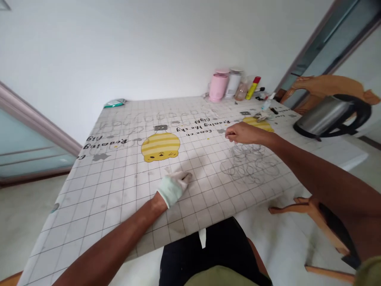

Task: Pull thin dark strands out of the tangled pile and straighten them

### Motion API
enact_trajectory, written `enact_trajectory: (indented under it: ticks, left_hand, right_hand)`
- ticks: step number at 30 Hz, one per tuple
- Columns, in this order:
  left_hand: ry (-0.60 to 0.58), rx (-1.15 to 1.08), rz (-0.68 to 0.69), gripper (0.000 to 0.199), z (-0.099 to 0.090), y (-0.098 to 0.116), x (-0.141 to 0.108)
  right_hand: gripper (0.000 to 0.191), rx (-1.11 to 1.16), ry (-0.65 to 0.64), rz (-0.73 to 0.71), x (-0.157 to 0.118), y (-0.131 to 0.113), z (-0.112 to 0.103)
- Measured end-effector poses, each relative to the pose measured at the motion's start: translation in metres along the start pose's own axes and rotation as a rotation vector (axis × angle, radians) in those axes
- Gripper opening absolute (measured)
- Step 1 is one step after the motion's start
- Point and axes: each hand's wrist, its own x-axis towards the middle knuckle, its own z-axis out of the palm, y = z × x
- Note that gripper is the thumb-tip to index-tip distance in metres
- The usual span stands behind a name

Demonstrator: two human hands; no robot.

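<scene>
My left hand (pixel 175 186), in a pale work glove, rests on the checked tablecloth (pixel 119 206) with its fingers curled together; whatever they may hold is hidden. My bare right hand (pixel 242 133) is over the right part of the table, thumb and fingers pinched; anything between them is too small to make out. Just below it lies a loose heap of thin dark rings (pixel 250 163), overlapping each other. More such rings (pixel 127 123) lie in rows at the back left, around and above the printed lettering.
At the back stand a pink canister (pixel 218 86), a white canister (pixel 233 84), a brown bottle (pixel 241 92) and a yellow tube with a red cap (pixel 253 88). A steel kettle (pixel 326 115) is at the right edge. A green packet (pixel 114 103) lies back left; a wooden chair (pixel 315 218) stands right.
</scene>
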Motion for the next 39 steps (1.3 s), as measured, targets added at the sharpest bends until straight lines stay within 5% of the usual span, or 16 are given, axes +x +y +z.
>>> enact_trajectory:
  ticks: [5, 9, 17, 23, 29, 35, 39]
  left_hand:
    - [-0.057, 0.175, 0.078, 0.036, -0.008, 0.007, -0.002]
    - [-0.07, 0.305, 0.071, 0.037, -0.007, 0.008, -0.002]
    - [0.011, 0.225, -0.028, 0.035, 0.0, 0.007, 0.0]
    - [0.024, 0.151, -0.105, 0.037, 0.0, 0.011, 0.002]
    - [0.013, 0.159, -0.1, 0.035, 0.0, 0.011, 0.003]
    - [0.022, 0.149, -0.147, 0.033, 0.004, 0.005, 0.005]
    - [0.02, 0.15, -0.178, 0.033, 0.005, 0.006, 0.005]
  right_hand:
    - [0.015, -0.003, -0.061, -0.076, -0.046, 0.027, 0.027]
    - [0.016, -0.055, -0.086, -0.25, -0.069, 0.003, 0.061]
    - [0.02, -0.265, -0.004, -0.15, -0.088, -0.036, 0.111]
    - [0.019, -0.235, 0.071, -0.059, -0.096, -0.021, 0.109]
    - [0.048, -0.237, 0.091, 0.105, -0.078, -0.041, 0.112]
    - [0.025, -0.24, 0.08, 0.139, -0.065, -0.058, 0.127]
    - [0.027, -0.252, 0.09, 0.158, -0.075, -0.052, 0.111]
